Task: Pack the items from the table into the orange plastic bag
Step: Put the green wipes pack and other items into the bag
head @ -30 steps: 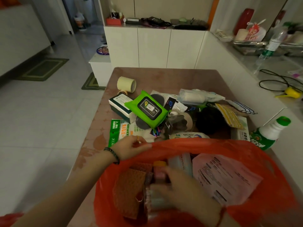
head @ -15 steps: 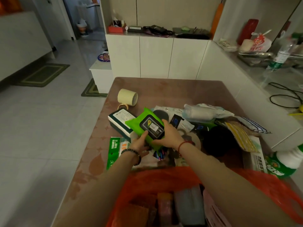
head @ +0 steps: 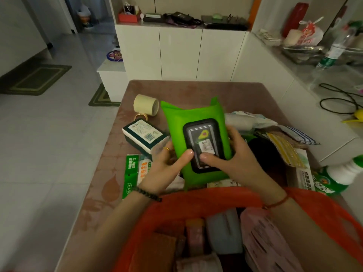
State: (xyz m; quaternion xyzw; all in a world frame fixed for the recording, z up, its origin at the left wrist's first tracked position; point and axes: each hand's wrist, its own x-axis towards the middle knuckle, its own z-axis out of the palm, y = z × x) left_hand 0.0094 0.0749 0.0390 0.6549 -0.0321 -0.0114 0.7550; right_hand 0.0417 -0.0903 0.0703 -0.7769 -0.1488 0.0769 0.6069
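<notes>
Both hands hold a green wet-wipes pack (head: 194,138) above the near half of the table (head: 225,91), its black flip lid facing up. The left hand (head: 165,169) grips the pack's lower left edge, thumb pressed on the front just beside the lid and fingers curled underneath; a gold ring shows on one finger and a dark bead bracelet (head: 147,194) circles the wrist. The right hand (head: 235,160) grasps the right side, thumb lying across the lower part of the lid, fingers wrapped behind; a red string sits at that wrist. The pack is tilted, its far end raised toward the cabinets.

The orange plastic bag (head: 206,197) stands open at the table's near edge, directly below the forearms, its rim just beside the pack's lower end. Inside it lie several items already packed, among them a grey-blue pouch (head: 224,232) and a pink printed sheet (head: 263,238).

Still on the table: a roll of pale tape (head: 146,105) near the far left, a dark green and white box (head: 143,134) beside the left hand, a green-edged sachet (head: 131,173) under the left wrist, a white wrapped bundle (head: 245,120) and flat packets behind the right hand, and a green bottle with a white neck (head: 334,177) lying at the right edge.
</notes>
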